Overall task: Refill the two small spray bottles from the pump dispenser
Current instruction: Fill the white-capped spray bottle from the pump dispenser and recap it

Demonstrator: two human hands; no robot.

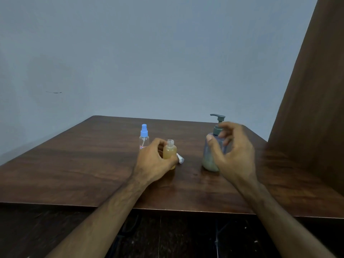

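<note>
Amber uncapped bottle (169, 153) gripped by left hand (152, 161); right hand (234, 151) loosely open before pump dispenser (214, 146)

Left hand (155, 161) fingers curled in a grip, right hand (232, 153) raised, blurred, fingers apparently loosely spread

Uncapped amber-filled bottle (169, 152) upright; blue-capped bottle (144, 137) behind; pump dispenser (212, 151) right.

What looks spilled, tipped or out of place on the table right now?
No spill shows. The one loose item is a white spray cap lying on its side on the table, behind the open bottle that the left hand grips. The blue-capped bottle and pump dispenser stand upright.
</note>
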